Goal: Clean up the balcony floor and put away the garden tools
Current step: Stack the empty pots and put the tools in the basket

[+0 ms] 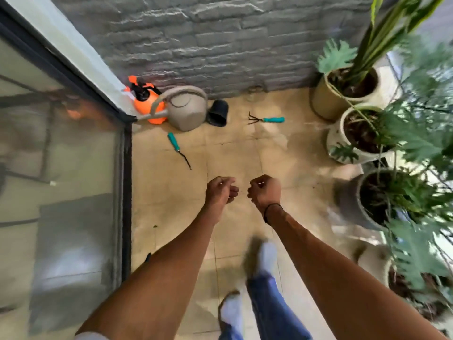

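Observation:
Two teal-handled garden tools lie on the beige tiled balcony floor (235, 153): a small hand rake (266, 119) near the back wall, and a thin weeder (179, 149) to the left. Both arms reach forward over the floor. My left hand (220, 191) and my right hand (264, 191) hang side by side with curled fingers, holding nothing, well short of either tool. A dark band circles the right wrist.
An orange pressure sprayer (147, 101), a grey watering can (186, 107) and a tipped black pot (217, 113) stand by the stone wall. Potted plants (358, 128) line the right side. A glass sliding door (61, 155) bounds the left. My feet in white socks are below.

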